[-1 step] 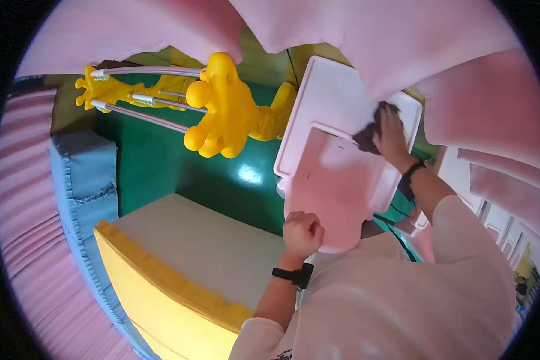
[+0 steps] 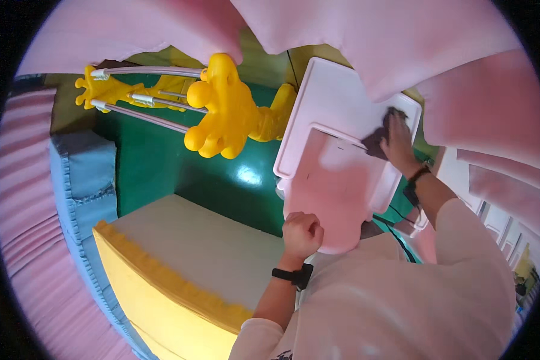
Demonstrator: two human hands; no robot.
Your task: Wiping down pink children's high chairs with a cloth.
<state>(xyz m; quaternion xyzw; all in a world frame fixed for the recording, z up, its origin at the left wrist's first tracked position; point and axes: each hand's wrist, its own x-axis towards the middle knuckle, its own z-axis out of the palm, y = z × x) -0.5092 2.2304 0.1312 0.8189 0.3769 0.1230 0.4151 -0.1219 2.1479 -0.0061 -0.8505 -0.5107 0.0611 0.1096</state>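
Observation:
A pale pink plastic tabletop (image 2: pixel 330 90) with a raised rim lies in front of me to the right. From its near side a darker pink panel (image 2: pixel 330 192) with a rounded end extends toward my body. My right hand (image 2: pixel 400 144) presses a dark brown cloth (image 2: pixel 375 143) onto the right part of the tabletop, fingers stretched over it. Part of the cloth is hidden beneath the hand. Curled into a loose fist, my left hand (image 2: pixel 303 234) is over the panel's near left edge, with nothing visible in it. I cannot tell whether it touches the panel.
A yellow giraffe-shaped plastic rack (image 2: pixel 225 111) with metal bars stands left on the green floor (image 2: pixel 147 168). Nearer is a bed-like block with a yellow frilled cover (image 2: pixel 168 294). A blue fabric cover (image 2: pixel 90 168) is farther left. Pink drapes (image 2: pixel 468 102) hang over the tabletop's right side.
My right hand and the cloth have slid a little to the right and nearer across the tabletop. My left hand has stayed put.

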